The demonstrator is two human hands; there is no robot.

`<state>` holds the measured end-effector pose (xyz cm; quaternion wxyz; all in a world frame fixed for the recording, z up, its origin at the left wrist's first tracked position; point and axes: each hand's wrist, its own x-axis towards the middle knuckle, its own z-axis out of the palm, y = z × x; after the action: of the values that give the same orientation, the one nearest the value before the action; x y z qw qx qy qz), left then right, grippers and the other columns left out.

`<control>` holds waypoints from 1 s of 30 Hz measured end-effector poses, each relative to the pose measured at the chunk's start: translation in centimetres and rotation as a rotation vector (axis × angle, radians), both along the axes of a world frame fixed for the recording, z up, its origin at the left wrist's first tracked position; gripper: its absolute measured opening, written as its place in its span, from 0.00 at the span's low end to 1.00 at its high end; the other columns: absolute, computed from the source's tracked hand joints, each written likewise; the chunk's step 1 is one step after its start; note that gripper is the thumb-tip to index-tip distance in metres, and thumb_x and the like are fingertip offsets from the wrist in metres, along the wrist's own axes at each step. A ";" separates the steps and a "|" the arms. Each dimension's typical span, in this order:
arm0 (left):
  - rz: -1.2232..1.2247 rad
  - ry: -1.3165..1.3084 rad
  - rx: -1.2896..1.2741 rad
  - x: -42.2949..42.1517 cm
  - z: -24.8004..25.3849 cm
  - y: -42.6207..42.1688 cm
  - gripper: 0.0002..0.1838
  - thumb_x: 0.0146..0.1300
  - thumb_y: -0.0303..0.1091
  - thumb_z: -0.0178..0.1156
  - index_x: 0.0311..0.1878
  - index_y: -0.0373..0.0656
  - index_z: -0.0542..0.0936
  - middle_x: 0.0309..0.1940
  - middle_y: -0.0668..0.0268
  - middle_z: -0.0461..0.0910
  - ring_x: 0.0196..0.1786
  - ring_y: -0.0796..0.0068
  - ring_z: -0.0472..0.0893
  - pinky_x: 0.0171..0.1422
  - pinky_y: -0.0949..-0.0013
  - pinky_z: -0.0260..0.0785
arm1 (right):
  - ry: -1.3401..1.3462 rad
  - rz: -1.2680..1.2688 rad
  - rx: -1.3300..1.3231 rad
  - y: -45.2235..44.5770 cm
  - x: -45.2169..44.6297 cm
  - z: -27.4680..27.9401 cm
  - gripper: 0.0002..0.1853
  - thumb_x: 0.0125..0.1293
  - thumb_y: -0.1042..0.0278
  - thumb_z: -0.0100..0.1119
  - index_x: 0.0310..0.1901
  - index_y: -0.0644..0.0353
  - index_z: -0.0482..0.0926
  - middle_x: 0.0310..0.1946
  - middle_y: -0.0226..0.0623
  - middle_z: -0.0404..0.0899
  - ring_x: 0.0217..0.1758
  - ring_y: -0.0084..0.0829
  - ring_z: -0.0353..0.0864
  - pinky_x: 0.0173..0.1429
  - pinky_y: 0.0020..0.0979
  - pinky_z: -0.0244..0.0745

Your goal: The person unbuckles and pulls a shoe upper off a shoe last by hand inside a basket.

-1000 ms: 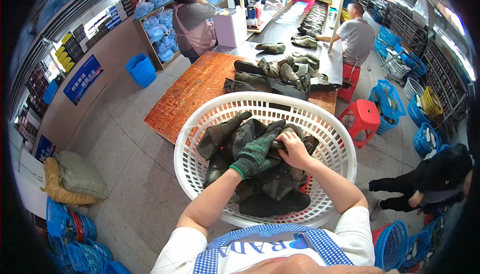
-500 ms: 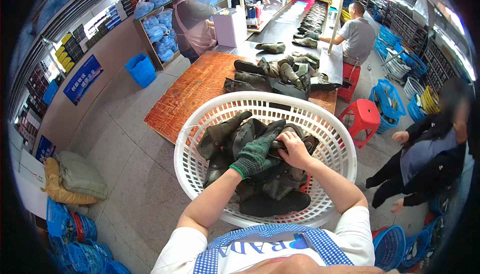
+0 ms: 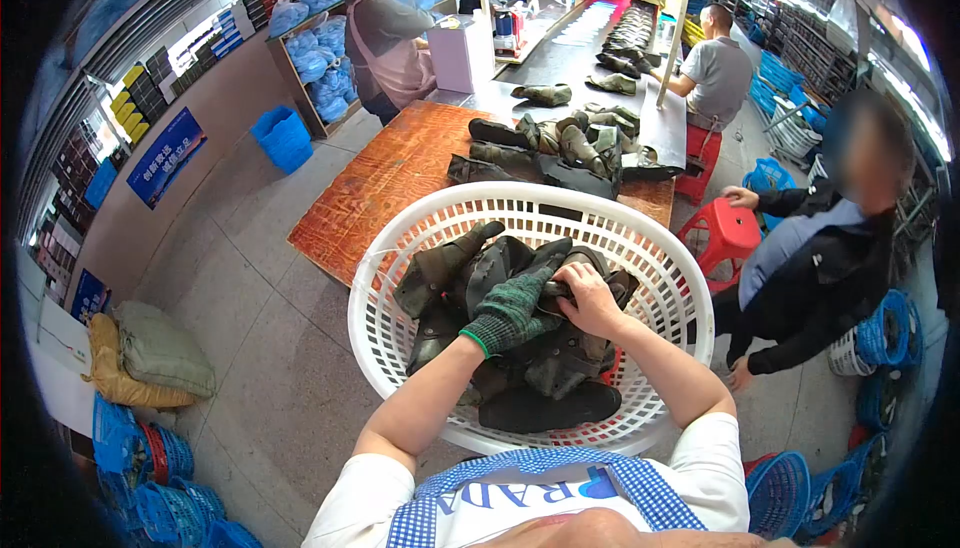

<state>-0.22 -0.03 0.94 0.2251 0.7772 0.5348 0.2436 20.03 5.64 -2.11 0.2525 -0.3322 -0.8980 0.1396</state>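
Busy workshop floor here, with more dark shoes (image 3: pixel 580 148) piled on the orange-brown bench (image 3: pixel 370 183) just past a big white basket (image 3: pixel 372 338). The gloved left hand (image 3: pixel 512 316) and bare right hand (image 3: pixel 590 300) are together on one dark shoe (image 3: pixel 552 294) in the basket, right fingers curled over its edge, though I can't tell if the left ones are pinching or just resting.

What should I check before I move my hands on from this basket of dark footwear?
1. Left hand and right hand within the white basket's rim: ok.
2. Both hands gloved: not ok; the right is bare.
3. Firm grip on the dark footwear: cannot tell; hands hide it.
4. Right side free of people: not ok; a person touches the red stool.
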 end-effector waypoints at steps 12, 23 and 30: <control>-0.010 -0.027 0.007 0.0 0.2 0.0 0.38 0.55 0.41 0.70 0.71 0.48 0.71 0.61 0.49 0.79 0.63 0.49 0.80 0.69 0.53 0.72 | 0.002 -0.004 -0.018 -0.1 0.0 0.2 0.22 0.58 0.70 0.68 0.54 0.59 0.74 0.51 0.46 0.75 0.60 0.50 0.73 0.66 0.47 0.71; -0.002 0.025 0.028 0.0 -0.4 0.2 0.40 0.54 0.41 0.71 0.72 0.48 0.71 0.62 0.50 0.79 0.62 0.50 0.81 0.68 0.54 0.74 | -0.012 -0.011 -0.041 -0.1 0.0 0.3 0.21 0.58 0.71 0.67 0.53 0.59 0.74 0.51 0.46 0.75 0.60 0.50 0.73 0.66 0.47 0.71; -0.005 -0.040 0.001 0.0 0.3 0.0 0.40 0.54 0.39 0.71 0.72 0.48 0.71 0.59 0.50 0.81 0.61 0.50 0.81 0.67 0.54 0.74 | 0.004 -0.010 -0.031 -0.1 -0.1 0.3 0.21 0.57 0.72 0.67 0.53 0.59 0.74 0.50 0.46 0.75 0.59 0.50 0.73 0.65 0.47 0.71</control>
<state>-0.20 -0.08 1.25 0.2359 0.7736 0.5280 0.2589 19.97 5.51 -1.81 0.2501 -0.3404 -0.8934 0.1528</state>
